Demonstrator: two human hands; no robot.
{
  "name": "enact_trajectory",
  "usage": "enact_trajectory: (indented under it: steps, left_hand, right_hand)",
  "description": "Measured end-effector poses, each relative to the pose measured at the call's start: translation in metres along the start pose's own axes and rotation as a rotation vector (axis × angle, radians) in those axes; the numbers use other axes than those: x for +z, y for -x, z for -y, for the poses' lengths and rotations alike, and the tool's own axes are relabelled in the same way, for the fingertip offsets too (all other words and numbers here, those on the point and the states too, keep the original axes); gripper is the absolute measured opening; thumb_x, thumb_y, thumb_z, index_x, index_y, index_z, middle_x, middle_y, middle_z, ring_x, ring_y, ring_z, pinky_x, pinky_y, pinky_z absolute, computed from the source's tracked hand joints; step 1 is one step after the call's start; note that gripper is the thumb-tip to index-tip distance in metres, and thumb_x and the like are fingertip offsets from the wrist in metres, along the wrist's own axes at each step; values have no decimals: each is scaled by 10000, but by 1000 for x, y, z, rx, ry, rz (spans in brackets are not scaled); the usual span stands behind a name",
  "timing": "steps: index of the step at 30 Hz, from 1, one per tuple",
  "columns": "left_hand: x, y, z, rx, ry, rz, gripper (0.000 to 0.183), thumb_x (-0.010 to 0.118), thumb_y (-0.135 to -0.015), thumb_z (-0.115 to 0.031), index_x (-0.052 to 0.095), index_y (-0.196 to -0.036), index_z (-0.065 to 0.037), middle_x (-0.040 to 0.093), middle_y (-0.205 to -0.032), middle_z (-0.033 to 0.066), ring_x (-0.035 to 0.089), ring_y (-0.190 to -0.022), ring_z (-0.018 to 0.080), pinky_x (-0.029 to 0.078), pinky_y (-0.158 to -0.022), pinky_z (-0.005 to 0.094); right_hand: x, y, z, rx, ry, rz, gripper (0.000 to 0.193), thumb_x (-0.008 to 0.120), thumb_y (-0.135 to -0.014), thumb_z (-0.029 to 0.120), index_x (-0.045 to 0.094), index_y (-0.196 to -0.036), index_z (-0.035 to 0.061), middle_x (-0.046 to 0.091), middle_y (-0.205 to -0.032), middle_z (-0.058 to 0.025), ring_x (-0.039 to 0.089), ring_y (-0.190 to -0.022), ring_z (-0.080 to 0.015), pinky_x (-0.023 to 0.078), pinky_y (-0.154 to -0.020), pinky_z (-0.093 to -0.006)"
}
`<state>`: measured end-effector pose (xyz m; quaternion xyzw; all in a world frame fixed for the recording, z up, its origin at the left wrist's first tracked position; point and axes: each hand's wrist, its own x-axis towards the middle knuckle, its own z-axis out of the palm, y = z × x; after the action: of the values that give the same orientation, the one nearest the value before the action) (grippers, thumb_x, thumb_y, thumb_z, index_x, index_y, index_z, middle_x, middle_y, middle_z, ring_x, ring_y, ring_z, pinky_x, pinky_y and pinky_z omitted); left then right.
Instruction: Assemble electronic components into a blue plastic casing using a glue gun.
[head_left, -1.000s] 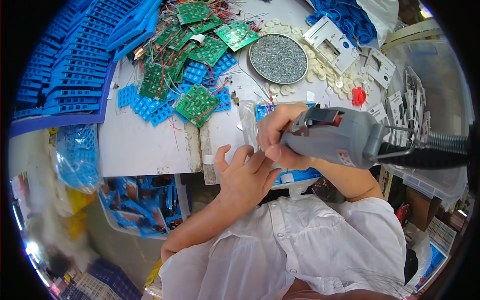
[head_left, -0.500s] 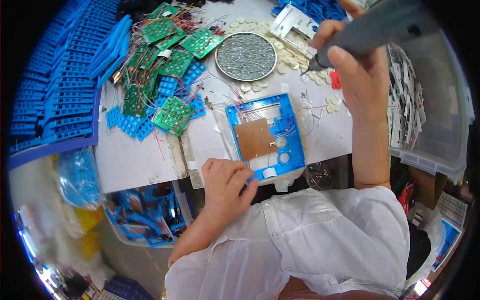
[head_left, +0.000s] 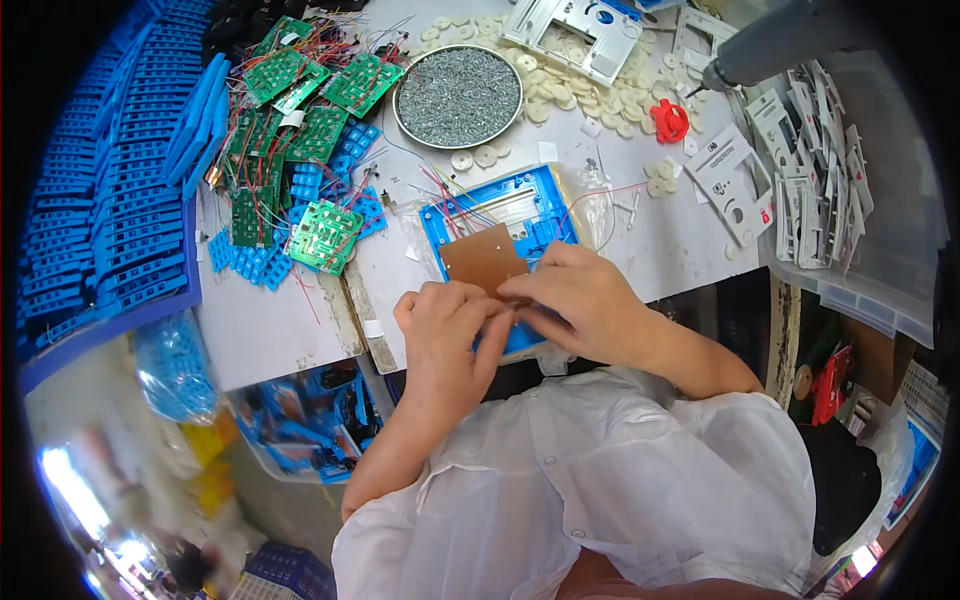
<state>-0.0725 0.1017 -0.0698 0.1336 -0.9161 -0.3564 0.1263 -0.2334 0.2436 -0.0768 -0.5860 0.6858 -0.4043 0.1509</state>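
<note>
A blue plastic casing (head_left: 546, 194) lies with its inside up at the table's front edge, wires trailing from its upper left. Over it sits a brown circuit board (head_left: 484, 257), turned at a slant. My left hand (head_left: 445, 330) has its fingers curled together at the board's lower edge. From the other side my right hand (head_left: 590, 305) meets it, thumb and fingertips pinching at the board's lower right corner. The fingertips almost touch and hide small details there. Both hands cover the casing's lower part.
Behind the casing stands a round dish of small metal screws (head_left: 458, 97), with pale round discs (head_left: 560, 90) beside it. Green circuit boards (head_left: 325, 238) with wires pile up at left, near stacked blue casings (head_left: 130, 200). An electric screwdriver (head_left: 765, 48) hangs at upper right, above white panels (head_left: 735, 185).
My right hand has let go of the screwdriver and come down to the casing. My left hand has moved onto the brown board, which now sits more slanted.
</note>
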Motion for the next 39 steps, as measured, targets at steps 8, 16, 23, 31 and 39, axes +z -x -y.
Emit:
enact_trajectory:
  steps: [8, 16, 23, 31, 39]
  left_hand:
    - [8, 2, 6, 12, 38, -48, 243, 845, -726, -138, 736, -943, -123, 633, -951, 4, 545, -935, 214, 301, -849, 386]
    - [9, 4, 6, -2, 76, -62, 255, 865, -701, -126, 737, -922, -122, 645, -954, -2, 551, -929, 215, 305, -853, 388]
    - [9, 4, 8, 13, 98, -54, 240, 855, -711, -102, 732, -918, -111, 648, -947, 3, 556, -926, 213, 308, -855, 383]
    - [10, 5, 4, 18, 132, -78, 222, 798, -737, -19, 693, -925, -69, 671, -950, 57, 599, -915, 251, 362, -877, 396]
    - [17, 6, 3, -28, 197, -123, 176, 778, -739, -28, 712, -889, -92, 653, -930, 26, 568, -880, 213, 318, -855, 386]
  right_hand:
    - [-4, -3, -3, 109, -112, 40, 184, 774, -804, 95, 727, -982, 96, 655, -779, -54, 599, -771, -250, 492, -666, -377]
    - [-2, -3, -3, 153, -171, 13, 158, 760, -817, 106, 724, -971, 99, 670, -768, -47, 605, -769, -248, 496, -662, -381]
    - [-5, -4, -2, 145, -223, 3, 190, 778, -808, 36, 748, -987, 94, 663, -789, -32, 588, -721, -194, 468, -636, -329]
    - [-4, -2, -4, 178, -190, 25, 194, 766, -816, 28, 728, -992, 101, 685, -804, -15, 574, -731, -194, 465, -640, -326]
    - [-1, -1, -4, 172, -187, 11, 175, 766, -827, 99, 687, -981, 121, 637, -776, -48, 615, -765, -235, 486, -626, -365]
